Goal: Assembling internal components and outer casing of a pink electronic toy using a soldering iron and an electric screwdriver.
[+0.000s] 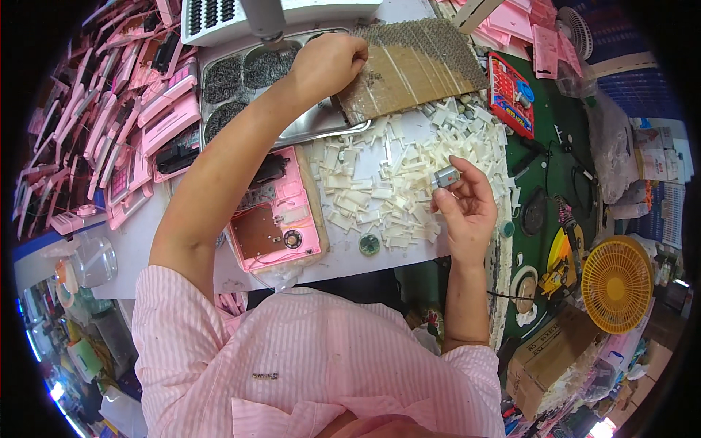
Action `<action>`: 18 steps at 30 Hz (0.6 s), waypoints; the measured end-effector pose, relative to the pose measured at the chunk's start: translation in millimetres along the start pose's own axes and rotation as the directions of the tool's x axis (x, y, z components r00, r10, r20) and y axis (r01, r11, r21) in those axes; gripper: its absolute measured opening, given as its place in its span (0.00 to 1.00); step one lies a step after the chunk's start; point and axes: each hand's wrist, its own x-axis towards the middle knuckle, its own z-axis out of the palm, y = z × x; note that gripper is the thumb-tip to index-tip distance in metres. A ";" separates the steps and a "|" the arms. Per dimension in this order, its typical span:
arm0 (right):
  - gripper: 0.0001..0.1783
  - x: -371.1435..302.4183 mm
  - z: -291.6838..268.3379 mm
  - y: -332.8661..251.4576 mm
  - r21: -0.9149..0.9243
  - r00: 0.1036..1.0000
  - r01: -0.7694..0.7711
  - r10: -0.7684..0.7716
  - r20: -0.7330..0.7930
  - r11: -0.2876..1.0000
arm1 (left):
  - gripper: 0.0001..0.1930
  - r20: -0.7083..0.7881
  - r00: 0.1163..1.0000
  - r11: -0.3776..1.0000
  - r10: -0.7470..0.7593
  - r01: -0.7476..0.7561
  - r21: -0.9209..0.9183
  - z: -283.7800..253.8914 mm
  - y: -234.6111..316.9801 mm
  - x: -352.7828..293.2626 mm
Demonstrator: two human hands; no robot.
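My right hand pinches a small silver cylindrical motor between thumb and fingers, above a spread of small white plastic parts. Stretched across the table, my left hand is closed at the left edge of a bubble-wrapped cardboard sheet; whatever its curled fingers hold is hidden. Beneath that forearm stands a metal compartment tray with dark small pieces in it. A pink plastic housing lies open in front of me, with wires and a round speaker-like part inside.
Pink housings are heaped at the left. A white appliance stands behind the tray. On the right are a red packaged card, a yellow basket and a cardboard box. A small round green container sits near the front edge.
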 end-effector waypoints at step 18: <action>0.16 119.7 23.1 8.5 -0.715 0.925 0.227 0.085 0.371 0.661 | 0.09 0.027 1.000 0.999 0.002 -0.001 -0.041 14.5 17.5 -0.3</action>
